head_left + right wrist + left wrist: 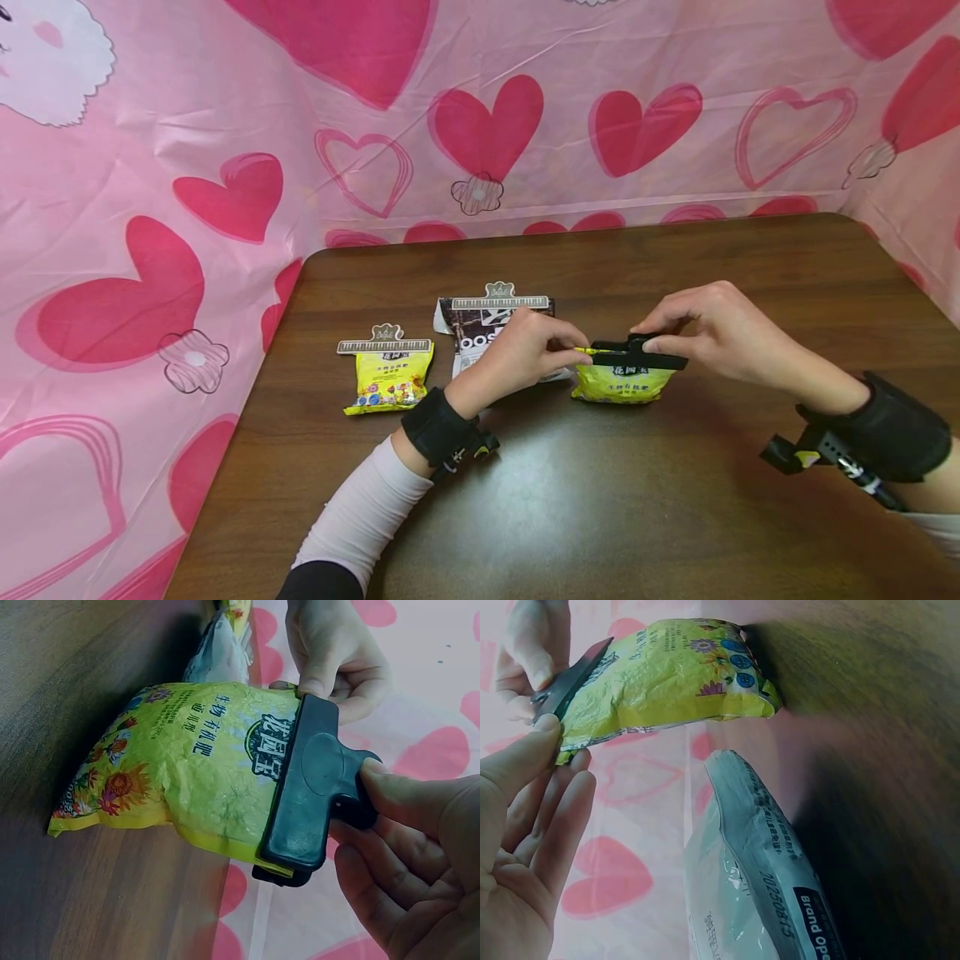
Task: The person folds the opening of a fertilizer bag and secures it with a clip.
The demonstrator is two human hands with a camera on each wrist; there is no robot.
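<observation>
A small yellow bag printed with flowers stands on the brown table, with a black clip clamped across its top edge. My right hand pinches the clip's handles from the right; in the right wrist view the right hand has its thumb on the clip, above the bag. My left hand pinches the bag's top left corner. The left wrist view shows the left hand at the corner of the bag.
A second yellow bag closed with a pale clip lies at the left. A dark and white bag with a similar clip lies behind my left hand. Pink heart cloth walls the table's far and side edges.
</observation>
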